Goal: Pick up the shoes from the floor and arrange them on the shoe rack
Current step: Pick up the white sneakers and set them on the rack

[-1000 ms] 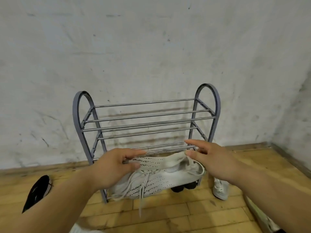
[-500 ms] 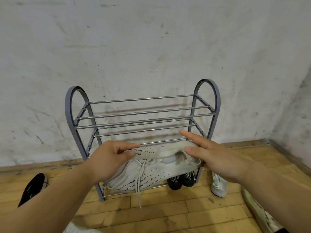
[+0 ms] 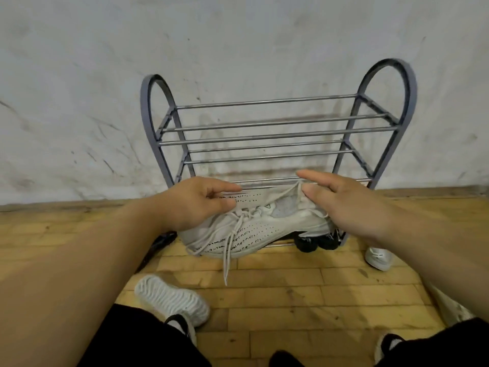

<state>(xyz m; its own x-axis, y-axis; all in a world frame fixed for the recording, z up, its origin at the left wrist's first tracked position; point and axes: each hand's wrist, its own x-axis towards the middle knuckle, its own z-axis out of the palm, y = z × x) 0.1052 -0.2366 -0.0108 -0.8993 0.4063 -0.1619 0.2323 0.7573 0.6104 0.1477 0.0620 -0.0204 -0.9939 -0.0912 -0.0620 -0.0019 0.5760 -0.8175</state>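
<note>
A white perforated sneaker (image 3: pixel 254 231) hangs in front of the lower tiers of the grey metal shoe rack (image 3: pixel 275 136), laces dangling. My left hand (image 3: pixel 195 202) pinches its toe end and my right hand (image 3: pixel 344 202) pinches its heel collar. Another white shoe (image 3: pixel 172 298) lies sole-up on the floor near my knees. A pair of black shoes (image 3: pixel 316 242) sits on the rack's bottom tier at the right. A white shoe (image 3: pixel 378 258) rests on the floor by the rack's right leg.
The rack stands against a scuffed white wall on a wooden plank floor (image 3: pixel 291 287). A dark shoe (image 3: pixel 158 242) peeks out behind my left forearm. My black-clad legs fill the bottom edge. A whitish object (image 3: pixel 452 305) lies at the right.
The view has shifted left and tilted down, so the rack sits further right and my knees and the sole-up shoe appear. Both hands still hold the sneaker at the lower tiers.
</note>
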